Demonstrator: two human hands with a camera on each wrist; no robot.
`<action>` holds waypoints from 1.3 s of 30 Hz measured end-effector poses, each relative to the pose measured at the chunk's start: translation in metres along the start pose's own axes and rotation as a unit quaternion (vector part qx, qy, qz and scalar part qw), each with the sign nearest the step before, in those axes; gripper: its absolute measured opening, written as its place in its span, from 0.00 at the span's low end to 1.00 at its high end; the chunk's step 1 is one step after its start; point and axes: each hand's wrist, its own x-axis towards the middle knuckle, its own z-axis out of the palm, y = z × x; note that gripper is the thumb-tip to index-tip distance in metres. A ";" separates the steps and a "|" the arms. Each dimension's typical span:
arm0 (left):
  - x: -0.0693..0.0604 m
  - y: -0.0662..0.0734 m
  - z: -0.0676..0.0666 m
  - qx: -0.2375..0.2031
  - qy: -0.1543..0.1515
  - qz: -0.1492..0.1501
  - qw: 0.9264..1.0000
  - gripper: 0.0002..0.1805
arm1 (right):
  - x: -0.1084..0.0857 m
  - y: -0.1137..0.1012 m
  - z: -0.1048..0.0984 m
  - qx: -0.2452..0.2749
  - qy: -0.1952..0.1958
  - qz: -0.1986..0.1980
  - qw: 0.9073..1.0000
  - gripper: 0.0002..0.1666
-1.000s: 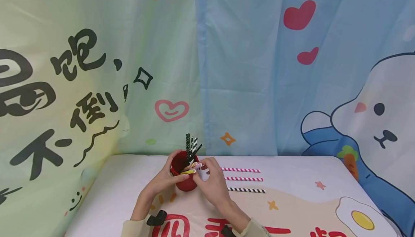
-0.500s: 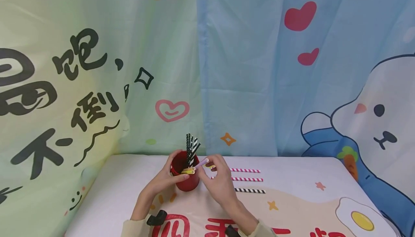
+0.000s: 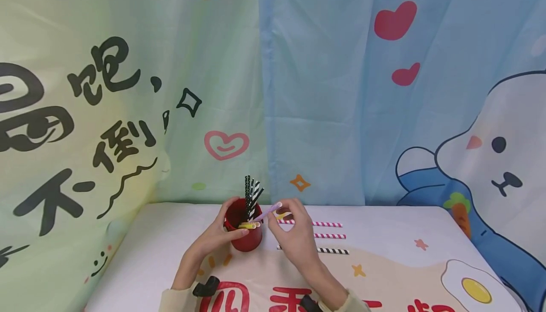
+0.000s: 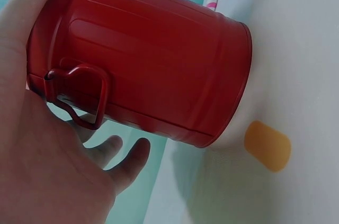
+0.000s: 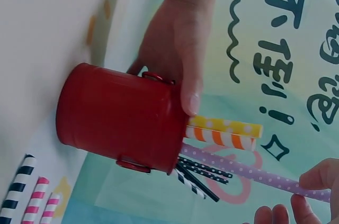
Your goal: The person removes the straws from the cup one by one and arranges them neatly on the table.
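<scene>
A small red metal bucket (image 3: 247, 243) with side handles stands on the table; the left wrist view shows its ribbed wall close up. My left hand (image 3: 216, 234) grips it at the rim, thumb in front. Thumb and fingers of my right hand (image 3: 297, 237) pinch the outer end of a purple paper straw (image 5: 238, 168) with white dots. The straw slants out of the bucket, its lower end hidden inside. Also standing in the bucket are a yellow dotted straw (image 5: 228, 125), an orange-striped straw (image 5: 221, 138) and several black-and-white straws (image 5: 207, 171).
Right of the bucket, pink-striped straws (image 3: 330, 236) and a black-striped straw (image 3: 334, 251) lie in parallel on the table (image 3: 375, 229), partly behind my right hand. A printed curtain (image 3: 315, 89) hangs behind the table's far edge.
My right hand has moved right and slightly up, drawing the purple straw farther out of the bucket. The left hand and bucket have stayed put.
</scene>
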 end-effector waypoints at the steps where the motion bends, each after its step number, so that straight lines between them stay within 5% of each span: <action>1: 0.000 0.000 0.000 0.000 0.000 0.001 1.000 0.52 | 0.000 -0.001 -0.001 0.000 0.001 0.001 1.000 0.13; 29: 0.000 0.001 0.000 -0.001 0.002 -0.005 1.000 0.52 | 0.001 -0.017 -0.035 0.013 0.047 -0.002 0.999 0.15; 39: 0.000 -0.002 0.000 -0.002 -0.001 0.002 1.000 0.51 | -0.005 -0.005 -0.038 -0.035 0.011 -0.013 0.999 0.15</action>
